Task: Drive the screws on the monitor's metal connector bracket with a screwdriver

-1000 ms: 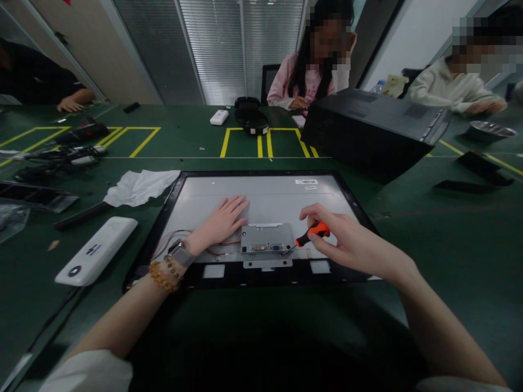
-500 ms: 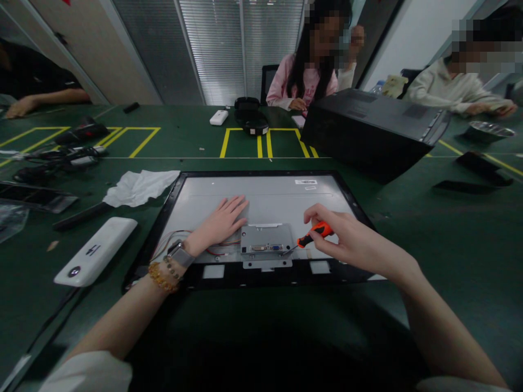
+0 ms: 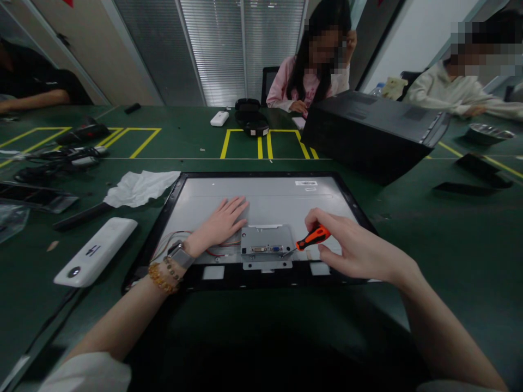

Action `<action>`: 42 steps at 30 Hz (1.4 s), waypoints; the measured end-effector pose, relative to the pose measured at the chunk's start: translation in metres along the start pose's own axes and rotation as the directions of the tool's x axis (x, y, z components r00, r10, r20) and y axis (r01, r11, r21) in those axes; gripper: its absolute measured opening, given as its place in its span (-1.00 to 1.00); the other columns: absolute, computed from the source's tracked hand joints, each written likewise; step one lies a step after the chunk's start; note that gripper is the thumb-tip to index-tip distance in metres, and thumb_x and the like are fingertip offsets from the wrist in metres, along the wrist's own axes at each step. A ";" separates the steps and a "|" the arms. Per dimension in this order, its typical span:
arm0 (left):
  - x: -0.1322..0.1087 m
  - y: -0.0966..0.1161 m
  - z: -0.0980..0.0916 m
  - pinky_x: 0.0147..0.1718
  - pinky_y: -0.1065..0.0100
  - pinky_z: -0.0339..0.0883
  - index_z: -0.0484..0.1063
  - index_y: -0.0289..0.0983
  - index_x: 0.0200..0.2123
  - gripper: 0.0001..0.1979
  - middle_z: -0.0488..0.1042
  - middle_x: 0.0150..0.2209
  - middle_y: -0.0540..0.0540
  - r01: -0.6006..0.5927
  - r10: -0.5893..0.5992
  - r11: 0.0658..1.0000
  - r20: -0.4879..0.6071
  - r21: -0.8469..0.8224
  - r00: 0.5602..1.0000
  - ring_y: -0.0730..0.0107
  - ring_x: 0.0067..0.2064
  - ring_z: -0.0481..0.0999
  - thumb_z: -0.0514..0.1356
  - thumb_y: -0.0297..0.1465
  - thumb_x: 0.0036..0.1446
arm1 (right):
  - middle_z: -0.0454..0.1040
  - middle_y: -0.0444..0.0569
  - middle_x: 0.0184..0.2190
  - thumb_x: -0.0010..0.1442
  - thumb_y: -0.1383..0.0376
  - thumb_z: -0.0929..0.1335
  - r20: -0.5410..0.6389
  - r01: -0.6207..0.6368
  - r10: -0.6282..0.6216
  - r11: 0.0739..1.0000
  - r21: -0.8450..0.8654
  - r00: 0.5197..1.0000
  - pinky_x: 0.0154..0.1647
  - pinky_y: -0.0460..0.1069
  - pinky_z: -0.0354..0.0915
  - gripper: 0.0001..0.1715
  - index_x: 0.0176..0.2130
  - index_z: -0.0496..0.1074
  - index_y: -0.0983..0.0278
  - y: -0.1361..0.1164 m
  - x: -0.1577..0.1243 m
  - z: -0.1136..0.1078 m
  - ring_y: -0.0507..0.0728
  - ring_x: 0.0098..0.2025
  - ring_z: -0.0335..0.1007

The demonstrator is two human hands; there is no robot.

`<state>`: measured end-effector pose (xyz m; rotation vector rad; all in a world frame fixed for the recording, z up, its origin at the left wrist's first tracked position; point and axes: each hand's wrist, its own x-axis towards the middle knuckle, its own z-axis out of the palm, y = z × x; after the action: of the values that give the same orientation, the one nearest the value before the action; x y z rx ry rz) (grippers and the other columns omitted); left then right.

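Beside the metal box (image 3: 266,239), right hand (image 3: 355,250) grips a half-hidden screwdriver (image 3: 312,237); left hand (image 3: 223,220) spread flat.

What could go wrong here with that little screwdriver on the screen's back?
The orange-handled screwdriver in the right hand slants toward the grey metal connector box; its tip might slip and scratch it. The left hand presses flat beside thin red wires, which could get pinched or tugged.
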<state>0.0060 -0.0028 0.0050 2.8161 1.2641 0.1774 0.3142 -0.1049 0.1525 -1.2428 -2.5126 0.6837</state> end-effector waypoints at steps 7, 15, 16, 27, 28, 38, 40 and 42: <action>0.000 0.002 -0.002 0.32 0.03 -0.20 0.02 -0.29 0.36 -0.44 -0.04 0.40 -0.19 0.005 -0.005 1.000 0.011 0.009 1.000 0.14 0.40 -0.08 -0.19 -0.13 0.43 | 0.39 -0.06 -0.28 0.10 0.43 0.27 0.000 -0.015 0.015 0.999 0.042 1.000 -0.22 0.04 0.29 -0.74 -0.18 0.19 0.21 0.001 -0.001 0.001 0.13 -0.28 0.36; 0.000 0.001 -0.001 0.31 0.03 -0.18 0.01 -0.30 0.36 -0.44 -0.04 0.39 -0.20 0.003 -0.003 1.000 0.008 0.022 1.000 0.12 0.39 -0.07 -0.18 -0.13 0.43 | 0.49 -0.07 -0.33 0.26 0.29 0.25 -0.005 -0.043 0.043 0.998 -0.047 0.999 -0.27 0.02 0.28 -0.87 -0.14 0.25 0.21 0.003 -0.001 0.001 0.14 -0.32 0.44; 0.000 0.001 0.000 0.31 0.03 -0.18 0.02 -0.30 0.36 -0.44 -0.04 0.39 -0.20 0.003 -0.003 1.000 0.005 0.019 1.000 0.12 0.39 -0.07 -0.18 -0.13 0.43 | 0.50 -0.07 -0.36 0.29 0.25 0.24 -0.005 -0.049 0.049 0.997 -0.060 0.999 -0.30 0.01 0.27 -0.88 -0.15 0.26 0.20 0.003 0.000 0.001 0.13 -0.35 0.44; 0.000 0.002 -0.001 0.31 0.02 -0.17 0.01 -0.28 0.36 -0.44 -0.03 0.39 -0.20 0.011 -0.011 1.000 0.000 0.002 1.000 0.13 0.40 -0.08 -0.18 -0.14 0.43 | 0.48 -0.03 -0.26 0.15 0.35 0.29 -0.010 -0.019 0.018 0.997 -0.073 1.000 -0.19 0.06 0.29 -0.75 -0.12 0.26 0.21 0.004 -0.002 0.001 0.16 -0.25 0.43; 0.000 0.002 -0.001 0.31 0.01 -0.18 0.02 -0.28 0.36 -0.44 -0.03 0.39 -0.19 0.010 -0.010 1.000 0.000 0.001 1.000 0.12 0.40 -0.07 -0.18 -0.14 0.43 | 0.46 -0.02 -0.24 0.13 0.37 0.29 -0.010 -0.016 0.015 0.998 -0.063 1.000 -0.18 0.06 0.29 -0.73 -0.12 0.25 0.22 0.003 -0.002 0.000 0.16 -0.24 0.42; 0.000 0.003 -0.002 0.31 0.03 -0.17 0.04 -0.29 0.35 -0.45 -0.02 0.39 -0.21 0.012 -0.012 1.000 0.002 0.017 1.000 0.12 0.39 -0.05 -0.16 -0.16 0.42 | 0.40 -0.04 -0.26 0.16 0.41 0.26 0.013 -0.039 0.039 0.999 -0.032 0.999 -0.21 0.05 0.29 -0.81 -0.19 0.21 0.21 0.004 -0.001 -0.001 0.13 -0.26 0.38; 0.000 0.003 -0.002 0.31 0.02 -0.17 0.04 -0.29 0.35 -0.45 -0.01 0.39 -0.21 0.016 -0.016 1.000 0.003 0.012 1.000 0.11 0.39 -0.05 -0.16 -0.16 0.42 | 0.43 -0.05 -0.29 0.18 0.37 0.27 0.013 -0.057 0.058 0.997 -0.053 0.998 -0.23 0.04 0.29 -0.85 -0.20 0.23 0.21 0.007 -0.002 -0.001 0.14 -0.27 0.39; 0.000 0.003 -0.002 0.31 0.02 -0.17 0.03 -0.29 0.35 -0.45 -0.02 0.39 -0.21 0.015 -0.015 1.000 0.009 0.009 1.000 0.11 0.39 -0.06 -0.17 -0.16 0.42 | 0.46 -0.05 -0.33 0.23 0.29 0.28 0.009 -0.076 0.077 0.994 -0.080 0.997 -0.27 0.03 0.28 -0.91 -0.20 0.25 0.21 0.009 -0.002 -0.001 0.14 -0.31 0.40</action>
<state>0.0081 -0.0046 0.0077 2.8106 1.2872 0.1587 0.3219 -0.1015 0.1489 -1.3727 -2.5363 0.6156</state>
